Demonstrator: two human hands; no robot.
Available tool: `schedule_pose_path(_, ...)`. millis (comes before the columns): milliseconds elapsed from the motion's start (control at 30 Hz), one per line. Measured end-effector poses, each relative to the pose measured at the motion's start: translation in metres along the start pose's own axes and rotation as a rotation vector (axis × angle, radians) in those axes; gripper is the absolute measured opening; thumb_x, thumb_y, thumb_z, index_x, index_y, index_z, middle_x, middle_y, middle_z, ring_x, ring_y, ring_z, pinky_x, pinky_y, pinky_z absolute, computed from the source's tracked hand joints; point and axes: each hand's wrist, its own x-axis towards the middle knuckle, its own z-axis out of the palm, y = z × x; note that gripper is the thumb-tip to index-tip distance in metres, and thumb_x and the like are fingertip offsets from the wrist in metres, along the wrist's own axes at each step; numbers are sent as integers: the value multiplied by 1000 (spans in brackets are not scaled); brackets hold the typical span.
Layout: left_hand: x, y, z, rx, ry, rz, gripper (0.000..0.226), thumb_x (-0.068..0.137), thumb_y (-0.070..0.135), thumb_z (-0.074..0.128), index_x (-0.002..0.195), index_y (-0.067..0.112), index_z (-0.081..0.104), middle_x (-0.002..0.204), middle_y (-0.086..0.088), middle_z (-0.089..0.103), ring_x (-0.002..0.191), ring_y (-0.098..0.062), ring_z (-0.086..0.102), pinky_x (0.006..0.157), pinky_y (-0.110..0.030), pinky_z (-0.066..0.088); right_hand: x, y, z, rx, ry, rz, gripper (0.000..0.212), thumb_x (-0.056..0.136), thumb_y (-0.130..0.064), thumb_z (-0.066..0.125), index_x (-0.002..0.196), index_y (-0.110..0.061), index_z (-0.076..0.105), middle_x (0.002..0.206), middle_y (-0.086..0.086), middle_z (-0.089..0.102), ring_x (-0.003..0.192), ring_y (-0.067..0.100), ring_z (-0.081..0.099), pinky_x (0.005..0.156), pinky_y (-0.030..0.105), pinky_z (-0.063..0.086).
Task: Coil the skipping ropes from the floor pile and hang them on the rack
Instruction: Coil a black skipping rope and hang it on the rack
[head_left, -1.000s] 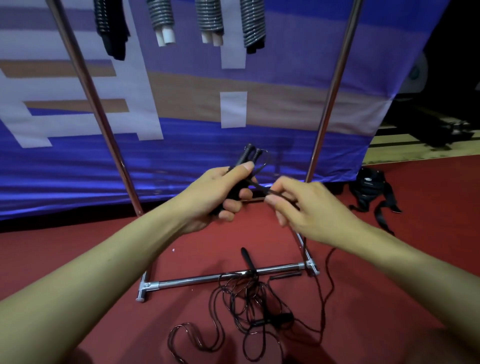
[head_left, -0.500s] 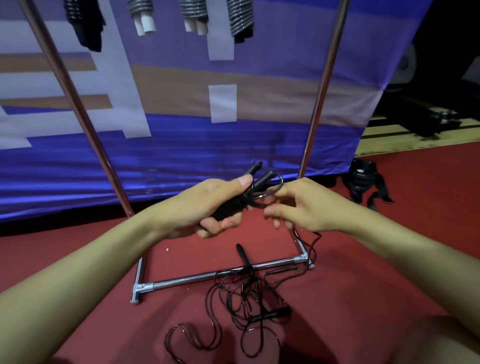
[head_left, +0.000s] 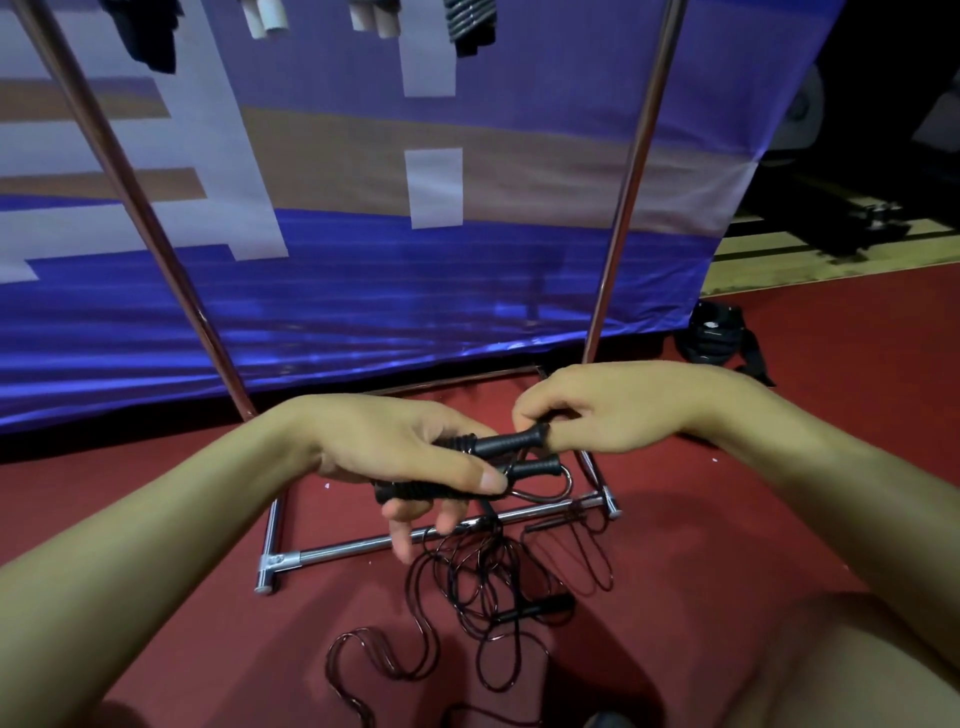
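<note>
We hold two black rope handles above the rack's base bar; no readable writing shows on them.

Our left hand (head_left: 410, 457) curls round both handles (head_left: 511, 444), whose long axes lie nearly level, ends pointing right. Our right hand (head_left: 597, 405) pinches the upper handle's tip. The rope pile (head_left: 498, 587) lies on the red floor (head_left: 727, 519), just in front of the base bar (head_left: 363, 545).
</note>
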Motion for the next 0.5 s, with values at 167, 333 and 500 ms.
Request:
schedule_pose_path(167,0,-7,-1,55,-10,-15,11,104,24,60,106,31,68,83,-10,73,42,-13,49,53,-26,56,-2,-2,-7,157,-88,18,20,96,-15,50,88,-21,67,73,-16,55,72,0,49,74,16,36)
schedule_pose_path(333,3,-12,-1,170,-19,-29,5,104,24,61,108,23,63,92,-9,77,44,-13,50,53,-27,55,1,3,-3,88,-121,67,21,105,-29,52,99,-29,72,85,-3,62,81,21,55,84,38,45)
schedule_pose_path(500,16,-13,6,198,50,-78,25,102,34,62,122,23,51,97,-6,79,48,-12,55,51,-26,52,12,-13,1,-362,150,20,40,98,-60,42,96,-33,71,86,-11,69,80,12,63,76,41,54)
